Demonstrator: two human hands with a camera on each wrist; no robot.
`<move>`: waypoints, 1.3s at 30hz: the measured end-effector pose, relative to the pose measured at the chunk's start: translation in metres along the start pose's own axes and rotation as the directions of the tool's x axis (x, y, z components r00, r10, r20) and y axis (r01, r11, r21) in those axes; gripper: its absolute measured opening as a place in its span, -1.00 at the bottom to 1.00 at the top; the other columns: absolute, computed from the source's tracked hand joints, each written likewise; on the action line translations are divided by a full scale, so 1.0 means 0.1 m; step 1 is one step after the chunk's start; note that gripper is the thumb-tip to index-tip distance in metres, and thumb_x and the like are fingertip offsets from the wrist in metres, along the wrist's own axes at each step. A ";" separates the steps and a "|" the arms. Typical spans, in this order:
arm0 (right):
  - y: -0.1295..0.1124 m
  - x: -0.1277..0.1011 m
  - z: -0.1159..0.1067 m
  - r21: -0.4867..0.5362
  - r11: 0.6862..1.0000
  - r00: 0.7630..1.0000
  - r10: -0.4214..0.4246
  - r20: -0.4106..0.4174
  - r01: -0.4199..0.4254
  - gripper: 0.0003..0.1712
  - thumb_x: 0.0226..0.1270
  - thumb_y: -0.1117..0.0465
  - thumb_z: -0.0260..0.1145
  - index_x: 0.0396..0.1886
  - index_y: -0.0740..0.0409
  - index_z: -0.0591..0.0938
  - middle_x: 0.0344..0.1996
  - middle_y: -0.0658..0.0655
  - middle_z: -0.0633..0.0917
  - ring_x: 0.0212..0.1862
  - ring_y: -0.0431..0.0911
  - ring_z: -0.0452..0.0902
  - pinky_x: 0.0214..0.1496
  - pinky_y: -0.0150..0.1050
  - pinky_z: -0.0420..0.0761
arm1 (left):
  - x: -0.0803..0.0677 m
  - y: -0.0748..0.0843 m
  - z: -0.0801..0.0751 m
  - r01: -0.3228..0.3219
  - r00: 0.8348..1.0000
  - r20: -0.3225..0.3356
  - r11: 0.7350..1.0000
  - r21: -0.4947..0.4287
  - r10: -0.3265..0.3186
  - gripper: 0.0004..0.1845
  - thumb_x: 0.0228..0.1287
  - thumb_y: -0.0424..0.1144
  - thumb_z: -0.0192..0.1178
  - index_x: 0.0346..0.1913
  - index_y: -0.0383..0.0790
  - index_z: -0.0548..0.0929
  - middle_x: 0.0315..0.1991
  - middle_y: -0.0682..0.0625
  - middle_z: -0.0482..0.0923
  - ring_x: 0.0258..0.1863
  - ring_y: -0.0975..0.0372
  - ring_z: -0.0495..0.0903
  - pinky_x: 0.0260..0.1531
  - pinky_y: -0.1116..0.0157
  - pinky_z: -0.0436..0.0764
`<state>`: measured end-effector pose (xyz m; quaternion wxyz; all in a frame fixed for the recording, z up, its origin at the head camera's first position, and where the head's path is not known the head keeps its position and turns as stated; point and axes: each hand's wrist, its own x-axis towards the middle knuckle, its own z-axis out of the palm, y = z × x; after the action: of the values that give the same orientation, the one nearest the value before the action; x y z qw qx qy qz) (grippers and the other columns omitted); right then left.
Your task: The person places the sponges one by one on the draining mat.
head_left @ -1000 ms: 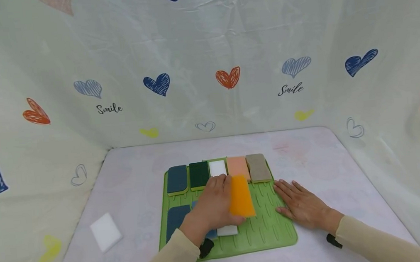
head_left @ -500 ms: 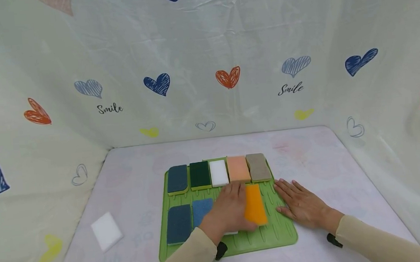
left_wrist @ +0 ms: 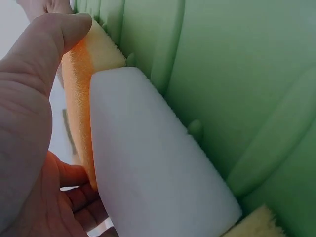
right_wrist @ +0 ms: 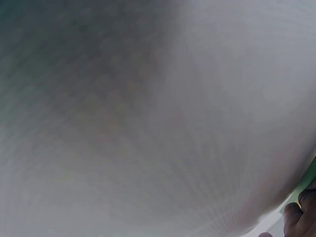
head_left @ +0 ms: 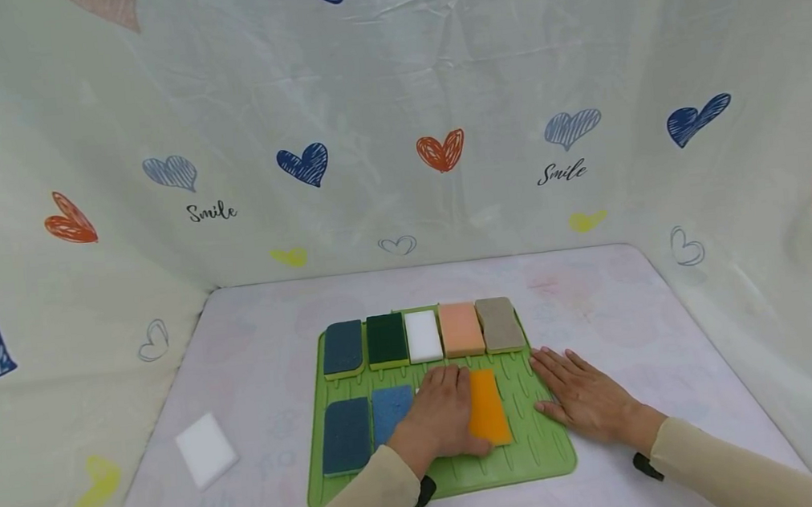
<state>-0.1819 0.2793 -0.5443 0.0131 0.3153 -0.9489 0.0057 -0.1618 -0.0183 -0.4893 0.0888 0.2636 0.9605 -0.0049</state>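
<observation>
Left hand (head_left: 438, 420) is gripping the orange sponge (head_left: 487, 407), thumb curled over its edge, pressing it down on the green mat (head_left: 540, 455) beside a white sponge (left_wrist: 153, 163) lying under the palm. Right hand (head_left: 585, 399) is resting flat, fingers spread, half on the mat's right edge, half on the counter (head_left: 255, 355). Backdrop lettering is reading "Smile" (head_left: 562, 173).

Even, diffuse lighting; head view sharp, wrist views degraded.

Head view: bright, soft light, faint shadows under the hands, mild sheen on the backdrop (head_left: 391, 86), wide-angle bending at the edges. Left wrist view: close range, white sponge (left_wrist: 153, 168) soft-focused. Right wrist view: almost wholly grey blur, darker upper left.
</observation>
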 end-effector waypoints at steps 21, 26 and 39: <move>0.02 0.00 -0.02 0.006 1.000 1.000 0.003 0.017 -0.003 -0.11 0.66 -0.30 0.03 0.64 0.26 0.28 0.64 0.23 0.29 0.65 0.15 0.20 0.65 0.21 0.20 | -0.02 0.01 -0.02 0.034 0.999 0.027 0.999 -0.019 -0.033 0.30 0.07 0.59 0.33 0.61 -0.32 0.24 0.48 -0.20 0.34 0.42 0.00 0.37 0.56 0.04 0.35; 0.02 0.00 -0.01 0.003 1.000 1.000 -0.007 -0.009 0.007 -0.11 0.65 -0.30 0.06 0.62 0.28 0.31 0.62 0.24 0.32 0.63 0.17 0.24 0.63 0.22 0.26 | -0.02 0.01 -0.04 0.039 0.999 0.025 0.999 -0.025 -0.038 0.32 0.07 0.60 0.32 0.63 -0.32 0.20 0.55 -0.21 0.28 0.49 -0.01 0.33 0.58 0.04 0.32; 0.02 0.00 0.01 -0.004 1.000 1.000 -0.016 -0.025 0.016 -0.12 0.65 -0.28 0.07 0.62 0.28 0.32 0.62 0.25 0.33 0.62 0.16 0.25 0.61 0.23 0.28 | -0.35 -0.45 -0.42 0.003 0.980 -0.198 0.993 -0.119 -0.026 0.05 0.35 0.31 0.35 0.58 -0.41 0.25 0.55 -0.29 0.30 0.55 -0.09 0.28 0.62 -0.04 0.24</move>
<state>-0.1832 0.2812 -0.5454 0.0257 0.3228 -0.9461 0.0077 -0.1623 -0.0719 -0.4436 0.0076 0.2500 0.9651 0.0775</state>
